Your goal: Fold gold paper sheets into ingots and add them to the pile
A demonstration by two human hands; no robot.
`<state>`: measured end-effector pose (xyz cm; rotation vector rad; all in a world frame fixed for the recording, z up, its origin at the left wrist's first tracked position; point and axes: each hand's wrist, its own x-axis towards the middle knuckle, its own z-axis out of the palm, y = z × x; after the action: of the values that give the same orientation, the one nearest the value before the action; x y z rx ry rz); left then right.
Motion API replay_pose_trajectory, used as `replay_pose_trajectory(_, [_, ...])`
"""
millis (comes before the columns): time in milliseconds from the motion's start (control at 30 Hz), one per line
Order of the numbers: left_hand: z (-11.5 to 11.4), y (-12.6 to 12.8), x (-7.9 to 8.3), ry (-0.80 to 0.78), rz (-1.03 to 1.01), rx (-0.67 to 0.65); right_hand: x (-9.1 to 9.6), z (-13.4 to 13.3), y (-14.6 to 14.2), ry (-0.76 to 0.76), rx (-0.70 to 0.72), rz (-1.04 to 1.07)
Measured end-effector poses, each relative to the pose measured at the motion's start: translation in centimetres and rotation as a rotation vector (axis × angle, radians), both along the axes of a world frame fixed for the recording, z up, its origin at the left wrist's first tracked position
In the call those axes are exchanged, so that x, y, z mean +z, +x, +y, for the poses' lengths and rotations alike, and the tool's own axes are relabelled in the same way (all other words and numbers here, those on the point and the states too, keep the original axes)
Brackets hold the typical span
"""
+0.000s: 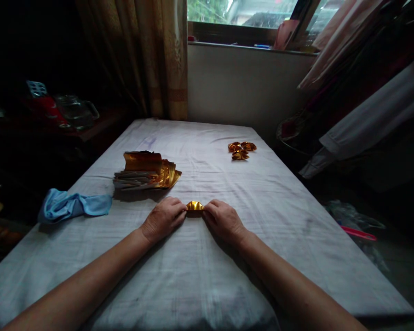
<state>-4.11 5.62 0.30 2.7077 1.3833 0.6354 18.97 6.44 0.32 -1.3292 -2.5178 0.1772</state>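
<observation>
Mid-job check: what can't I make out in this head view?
All in the head view:
- Gold foil piece's ends: covered by the left hand and right hand.
- Sheet count in the foil stack: sheets overlap.
- Elbows: cut off by the bottom edge.
- Glass pitcher's contents: lost in shadow.

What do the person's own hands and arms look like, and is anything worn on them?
The left hand and right hand are ungloved. Both forearms are bare, with no sleeve, watch or bracelet visible. No ring shows.
</observation>
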Motion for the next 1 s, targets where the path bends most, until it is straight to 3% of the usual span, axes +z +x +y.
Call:
replay_pose_trajectory(133, [0.1,0.4,0.3,-0.067,0.000,0.102,0.6,0.3,-0.8,-0.098,-0.131,-0.001])
replay_pose_trajectory(467, [0.4,1.5,0.7,-0.109,0.042,0.274,-0.4,0.2,-1.4,-0.029,-0.216,0.032])
replay_pose_trajectory(733, [-0.4,1.0,0.3,0.014,0.137,0.116,-0.3,-0.3,-0.8,0.033,-0.084,0.045])
replay_pose_trajectory(1000, [-0.1,0.9,0.7,0.127,0.255,-0.030,0.0,-1.1,-1.5,0.095,-0.036,-0.012])
